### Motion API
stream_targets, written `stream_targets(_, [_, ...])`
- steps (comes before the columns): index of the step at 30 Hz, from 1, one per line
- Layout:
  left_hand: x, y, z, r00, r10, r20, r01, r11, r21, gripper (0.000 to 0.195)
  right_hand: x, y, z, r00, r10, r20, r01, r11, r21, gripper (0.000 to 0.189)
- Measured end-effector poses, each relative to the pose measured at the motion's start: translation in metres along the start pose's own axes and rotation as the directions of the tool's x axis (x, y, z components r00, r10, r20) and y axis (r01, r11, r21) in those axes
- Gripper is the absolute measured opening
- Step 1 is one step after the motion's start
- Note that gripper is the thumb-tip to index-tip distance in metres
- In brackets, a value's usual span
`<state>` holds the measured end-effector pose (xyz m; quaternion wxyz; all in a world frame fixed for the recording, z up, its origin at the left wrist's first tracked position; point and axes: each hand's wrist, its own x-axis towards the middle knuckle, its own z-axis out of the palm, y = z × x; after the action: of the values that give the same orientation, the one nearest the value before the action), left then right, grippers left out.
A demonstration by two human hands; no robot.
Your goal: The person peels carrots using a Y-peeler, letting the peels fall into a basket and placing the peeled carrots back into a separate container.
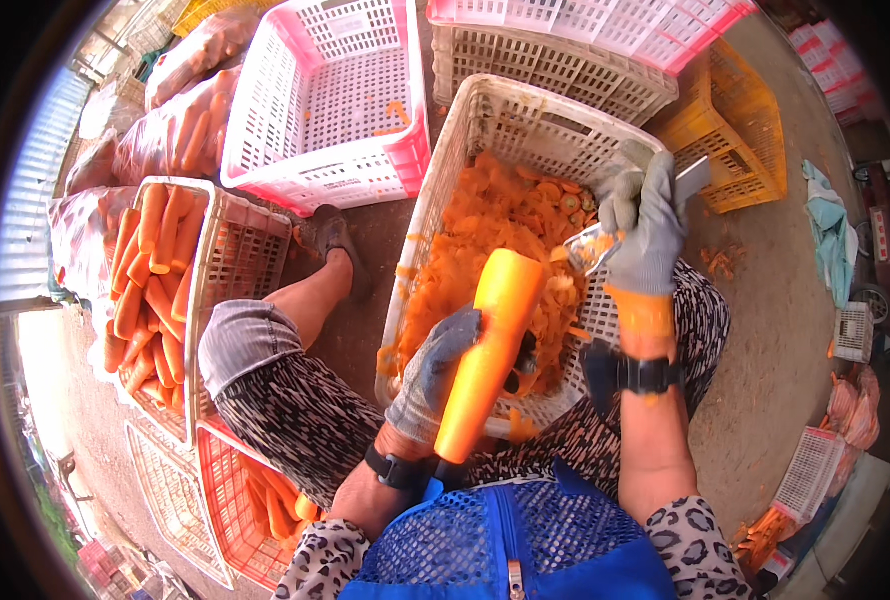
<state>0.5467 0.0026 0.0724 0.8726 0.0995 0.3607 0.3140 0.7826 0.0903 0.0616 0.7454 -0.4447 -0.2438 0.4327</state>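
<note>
My left hand [434,382], in a grey knit glove with a dark coated palm, grips a thick peeled carrot [490,352]. The carrot slants over the near part of a white plastic crate [407,300]. Orange carrot peelings [482,217] and cut carrot ends lie inside that crate. Gloved too, my right hand [644,217] is closed around a metal peeler [593,247] with orange shreds on its head. The peeler is apart from the carrot. A flat metal piece [692,178] juts out behind the right hand; whether it belongs to the peeler I cannot tell.
At left, a crate [242,247] is heaped with carrots [152,300], beside plastic bags of carrots [182,135]. A pink-and-white crate [355,176] stands ahead. Yellow crates [752,142] stand at right. Several carrots lie in a red crate [227,502] near my left knee.
</note>
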Motion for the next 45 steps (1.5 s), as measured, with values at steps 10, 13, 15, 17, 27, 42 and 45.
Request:
stream_targets(10, [0.002,-0.014,-0.019,0.998,-0.008,-0.069,0.000,0.993,-0.114,0.037,-0.110,-0.008,0.054,0.909,0.232,0.346,-0.250,0.968,0.007,0.037])
stream_targets(13, [-0.005,-0.004,-0.013,0.992,-0.098,-0.082,0.096,0.995,-0.034,0.038,-0.036,0.003,0.042,0.984,0.112,0.136,-0.120,0.991,0.053,0.042])
stream_targets(15, [-0.005,0.002,-0.002,0.997,-0.075,-0.012,0.075,0.997,-0.033,0.045,0.007,0.007,0.022,0.995,0.036,-0.095,-0.039,0.999,-0.033,0.034])
stream_targets(17, [-0.006,0.006,0.004,0.997,-0.008,0.071,0.009,1.000,-0.014,0.048,0.014,-0.004,0.008,1.000,0.015,-0.019,-0.014,0.999,0.050,0.028])
stream_targets(27, [-0.001,-0.006,-0.004,0.998,0.056,-0.020,-0.057,0.995,-0.076,0.039,-0.111,0.004,0.049,0.940,0.212,0.267,-0.237,0.969,0.064,0.036])
stream_targets(42, [-0.003,-0.009,-0.006,0.998,-0.036,-0.042,0.029,0.988,-0.154,0.058,-0.118,-0.013,0.056,0.924,0.268,0.274,-0.268,0.963,-0.040,0.036])
stream_targets(45, [0.002,-0.023,-0.037,0.977,0.204,0.065,-0.213,0.895,0.391,0.051,-0.116,-0.008,0.056,0.938,0.218,0.270,-0.212,0.976,-0.051,0.038])
